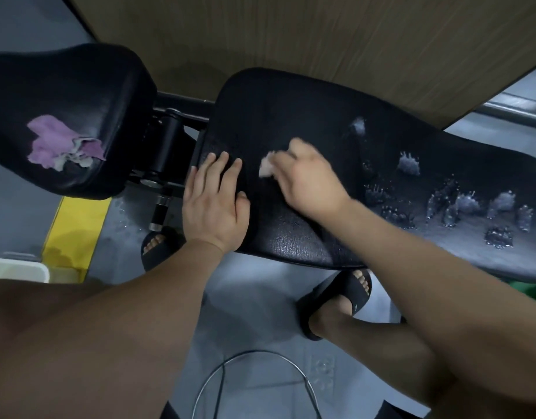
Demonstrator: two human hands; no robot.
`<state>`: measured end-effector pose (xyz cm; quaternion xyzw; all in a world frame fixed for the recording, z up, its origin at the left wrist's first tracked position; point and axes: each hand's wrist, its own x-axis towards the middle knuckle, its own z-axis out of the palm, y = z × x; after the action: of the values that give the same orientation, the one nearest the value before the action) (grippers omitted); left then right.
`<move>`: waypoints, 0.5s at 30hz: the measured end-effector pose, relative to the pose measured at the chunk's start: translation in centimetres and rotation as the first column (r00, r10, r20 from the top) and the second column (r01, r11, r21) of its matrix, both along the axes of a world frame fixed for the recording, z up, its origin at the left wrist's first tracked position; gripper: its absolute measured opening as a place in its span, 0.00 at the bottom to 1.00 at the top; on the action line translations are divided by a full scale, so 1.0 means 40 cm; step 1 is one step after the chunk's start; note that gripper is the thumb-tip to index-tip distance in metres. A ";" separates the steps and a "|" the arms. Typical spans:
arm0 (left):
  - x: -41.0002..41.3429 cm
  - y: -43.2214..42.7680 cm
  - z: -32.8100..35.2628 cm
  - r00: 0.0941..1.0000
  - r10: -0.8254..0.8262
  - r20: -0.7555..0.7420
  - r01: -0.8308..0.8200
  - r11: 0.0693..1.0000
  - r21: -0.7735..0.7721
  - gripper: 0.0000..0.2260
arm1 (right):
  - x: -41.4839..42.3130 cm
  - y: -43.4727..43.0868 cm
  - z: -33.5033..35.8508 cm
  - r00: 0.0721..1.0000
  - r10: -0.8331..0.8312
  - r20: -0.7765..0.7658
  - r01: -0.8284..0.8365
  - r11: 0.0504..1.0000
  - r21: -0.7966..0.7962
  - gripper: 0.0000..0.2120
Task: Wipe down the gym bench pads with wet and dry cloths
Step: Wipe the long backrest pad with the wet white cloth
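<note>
- The right hand [306, 179] has its fingers curled over a small pale cloth [268, 167], bunching it and pressing it onto the long bench pad [290, 116]. The hand is blurred, so where the thumb lies cannot be told.
- The left hand [213, 204] lies flat with fingers spread on the pad's left end. It holds nothing and seems to be bracing.
- The cloth looks limp and light, and is probably damp. It should wad easily and is best held bunched under the fingers, so that a broad face meets the vinyl.
- The pad is firm, textured black upholstery, likely slick where wet. It sits on its frame and needs only pressure, no lifting.
- To the right of the wiping hand, foamy wet patches [472, 207] are scattered over the pad, apart from the cloth. Judging by these, much of this pad remains to be wiped.
- A purple cloth [64, 143] lies crumpled on the second pad [64, 86] at left, well apart from both hands. Whether it is dry cannot be told.
- Between the pads sit a black hinge bracket [166, 146] and a pull pin [160, 210], where a cloth could snag.
- A wooden panel [290, 40] runs close behind the bench's far edge and may cramp reach there.
- A cable [254, 352] loops on the floor near the person's feet.
</note>
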<state>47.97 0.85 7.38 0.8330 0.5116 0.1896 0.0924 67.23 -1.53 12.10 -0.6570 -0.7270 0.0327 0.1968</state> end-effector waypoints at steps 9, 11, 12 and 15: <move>0.002 0.002 0.001 1.000 0.012 0.028 -0.012 1.000 0.022 0.25 | 0.000 0.205 -0.012 0.978 -0.208 -0.023 0.208 0.978 0.002 0.09; 0.001 0.002 0.001 1.000 0.003 0.025 -0.004 1.000 0.026 0.26 | -0.034 0.147 -0.018 0.998 0.024 -0.057 -0.024 1.000 -0.012 0.10; 0.000 0.003 0.001 1.000 0.002 0.020 -0.002 1.000 0.024 0.26 | -0.042 0.121 -0.015 0.991 0.115 -0.067 -0.117 0.993 -0.024 0.09; 0.000 0.005 0.003 1.000 0.011 0.011 -0.011 1.000 0.010 0.26 | -0.012 0.160 -0.007 0.987 0.155 -0.044 -0.155 0.988 0.009 0.07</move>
<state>47.99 1.06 7.48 0.8296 0.5145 0.1971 0.0901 66.76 4.86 11.83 -0.5969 -0.7715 0.0606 0.2116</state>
